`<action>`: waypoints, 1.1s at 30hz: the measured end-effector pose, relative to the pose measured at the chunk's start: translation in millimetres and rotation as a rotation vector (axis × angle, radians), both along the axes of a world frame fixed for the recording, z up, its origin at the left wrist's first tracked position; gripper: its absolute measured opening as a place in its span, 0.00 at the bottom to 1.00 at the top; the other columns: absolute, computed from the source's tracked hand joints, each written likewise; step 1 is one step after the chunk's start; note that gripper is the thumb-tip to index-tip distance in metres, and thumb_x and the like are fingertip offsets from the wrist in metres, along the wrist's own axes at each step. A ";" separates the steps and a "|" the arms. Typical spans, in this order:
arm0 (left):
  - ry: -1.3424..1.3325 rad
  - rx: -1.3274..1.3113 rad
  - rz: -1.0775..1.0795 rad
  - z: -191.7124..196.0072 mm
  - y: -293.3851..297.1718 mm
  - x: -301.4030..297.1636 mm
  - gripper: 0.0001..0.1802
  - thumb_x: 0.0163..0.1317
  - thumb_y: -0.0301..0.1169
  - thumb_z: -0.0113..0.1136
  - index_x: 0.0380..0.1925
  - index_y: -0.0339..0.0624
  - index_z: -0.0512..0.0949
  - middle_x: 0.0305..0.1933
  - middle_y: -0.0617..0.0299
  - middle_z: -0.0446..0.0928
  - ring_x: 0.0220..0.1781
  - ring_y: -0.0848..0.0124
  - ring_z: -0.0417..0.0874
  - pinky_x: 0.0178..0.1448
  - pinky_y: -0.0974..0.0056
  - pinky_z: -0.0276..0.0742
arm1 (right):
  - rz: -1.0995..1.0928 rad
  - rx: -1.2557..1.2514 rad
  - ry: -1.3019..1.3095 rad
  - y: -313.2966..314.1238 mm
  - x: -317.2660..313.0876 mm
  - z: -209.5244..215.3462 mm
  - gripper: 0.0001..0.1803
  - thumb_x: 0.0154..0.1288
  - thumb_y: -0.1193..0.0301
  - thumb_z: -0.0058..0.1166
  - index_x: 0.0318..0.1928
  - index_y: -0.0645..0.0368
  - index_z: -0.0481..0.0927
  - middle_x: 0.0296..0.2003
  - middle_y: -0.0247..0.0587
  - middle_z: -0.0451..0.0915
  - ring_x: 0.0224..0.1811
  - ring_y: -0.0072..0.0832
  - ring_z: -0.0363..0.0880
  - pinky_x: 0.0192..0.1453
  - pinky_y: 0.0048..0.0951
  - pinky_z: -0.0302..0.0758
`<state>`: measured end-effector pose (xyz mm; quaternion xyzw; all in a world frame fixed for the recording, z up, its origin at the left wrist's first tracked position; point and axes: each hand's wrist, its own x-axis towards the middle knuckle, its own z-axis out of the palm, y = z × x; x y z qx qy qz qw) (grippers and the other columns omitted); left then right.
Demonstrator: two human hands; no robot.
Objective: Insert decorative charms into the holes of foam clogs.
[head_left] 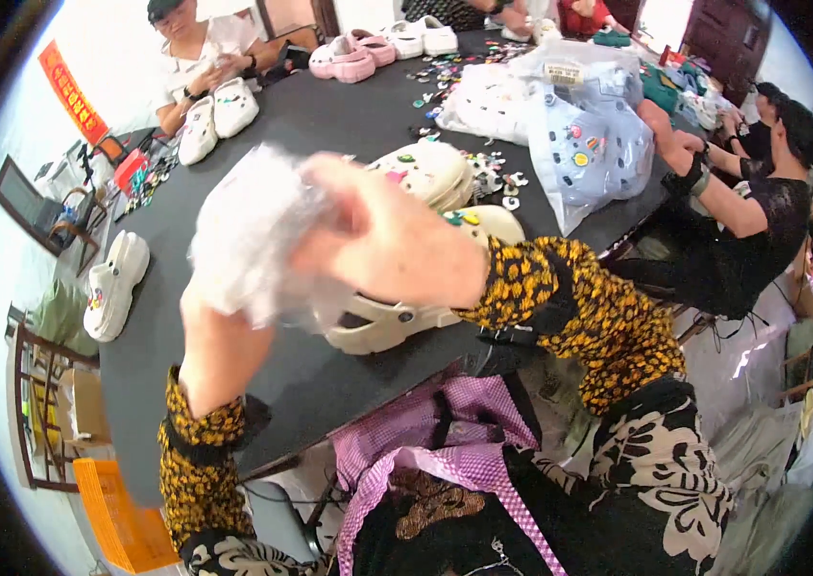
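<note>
Both my hands are raised over the black table (329, 120), blurred by motion, and grip a crumpled clear plastic bag (248, 226). My right hand (368, 226) closes on the bag's right side. My left hand (219, 298) is mostly hidden beneath and behind the bag. Just under my right forearm lies a pair of cream clogs (425, 240) with small coloured charms on them, one partly covered by my arm.
White clogs (113, 283) lie at the table's left edge, more white and pink pairs at the far side. Loose charms (464, 72) are scattered mid-table beside bagged light-blue clogs (589, 144). Other people sit far left and right. An orange crate (118, 523) stands below.
</note>
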<state>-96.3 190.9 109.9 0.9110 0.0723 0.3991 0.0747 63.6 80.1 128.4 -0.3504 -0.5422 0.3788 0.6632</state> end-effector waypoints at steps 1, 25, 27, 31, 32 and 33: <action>0.006 -0.157 0.009 -3.7 4.7 -8.5 0.17 0.50 0.19 0.57 0.43 0.37 0.79 0.44 0.47 0.79 0.48 0.51 0.80 0.54 0.57 0.74 | -0.130 0.140 -0.360 3.8 6.1 0.8 0.16 0.60 0.69 0.56 0.44 0.68 0.73 0.36 0.45 0.80 0.41 0.25 0.77 0.47 0.28 0.75; 0.451 0.087 -0.062 -15.4 -6.7 61.7 0.12 0.46 0.19 0.55 0.34 0.36 0.68 0.35 0.49 0.74 0.41 0.51 0.77 0.47 0.54 0.73 | -0.596 0.276 -1.415 -67.5 35.5 -65.6 0.23 0.48 0.69 0.63 0.48 0.56 0.77 0.47 0.37 0.77 0.56 0.32 0.73 0.64 0.43 0.60; 0.433 0.088 -0.034 -26.0 -14.9 52.3 0.14 0.45 0.19 0.56 0.34 0.37 0.68 0.36 0.48 0.69 0.40 0.51 0.77 0.42 0.54 0.74 | -0.571 0.249 -1.448 -68.9 30.3 -68.8 0.22 0.49 0.68 0.63 0.47 0.56 0.77 0.46 0.37 0.77 0.55 0.31 0.73 0.65 0.44 0.60; 0.307 0.227 -0.151 -32.9 -26.2 37.1 0.19 0.44 0.21 0.60 0.39 0.34 0.69 0.42 0.47 0.68 0.39 0.55 0.77 0.40 0.57 0.74 | -0.510 0.175 -1.534 -64.1 28.0 -69.5 0.15 0.53 0.63 0.60 0.39 0.56 0.78 0.37 0.36 0.78 0.49 0.32 0.75 0.65 0.44 0.59; 0.371 0.054 -0.173 -26.8 -30.2 30.8 0.21 0.46 0.22 0.61 0.43 0.33 0.69 0.43 0.46 0.69 0.41 0.53 0.77 0.43 0.56 0.74 | -0.505 0.181 -1.591 -62.4 29.0 -67.9 0.14 0.54 0.60 0.58 0.36 0.56 0.78 0.32 0.36 0.79 0.45 0.33 0.77 0.64 0.43 0.60; 0.431 -0.122 -0.193 -20.9 -32.8 26.4 0.23 0.48 0.22 0.62 0.47 0.32 0.69 0.45 0.46 0.69 0.42 0.52 0.77 0.46 0.56 0.74 | -0.505 0.177 -1.587 -61.6 29.3 -67.3 0.14 0.54 0.60 0.58 0.36 0.56 0.78 0.32 0.36 0.79 0.45 0.33 0.77 0.64 0.43 0.60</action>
